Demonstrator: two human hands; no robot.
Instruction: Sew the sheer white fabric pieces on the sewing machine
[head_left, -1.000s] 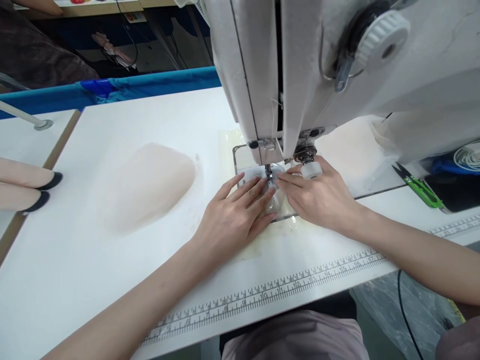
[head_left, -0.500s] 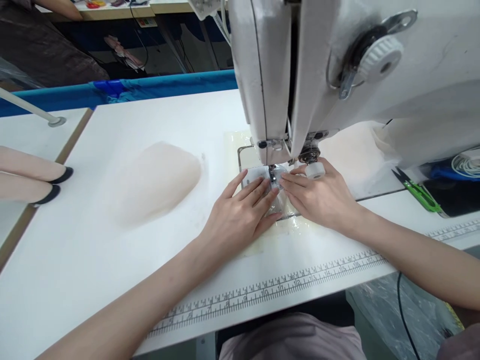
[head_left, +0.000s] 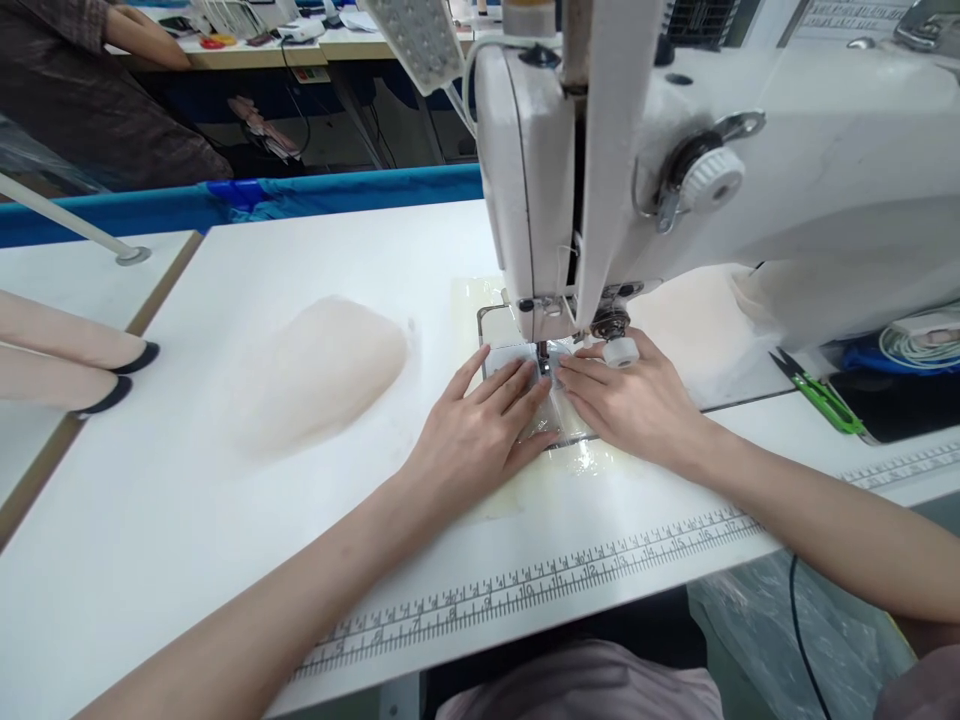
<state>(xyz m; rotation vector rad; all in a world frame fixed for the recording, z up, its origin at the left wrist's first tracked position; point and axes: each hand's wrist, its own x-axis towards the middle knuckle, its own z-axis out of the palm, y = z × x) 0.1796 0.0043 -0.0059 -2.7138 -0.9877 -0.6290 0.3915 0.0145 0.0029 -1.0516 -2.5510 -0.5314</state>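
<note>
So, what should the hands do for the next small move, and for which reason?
I would perhaps ease the left hand and the right hand slightly outward from the foot. They rest on either side of it, and the nearest fingers lie very close to it, so a little more clearance seems safer.

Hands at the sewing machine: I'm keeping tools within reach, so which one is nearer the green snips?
The right hand, between the presser foot and the snips; the left hand is farther, beyond the foot.
</note>
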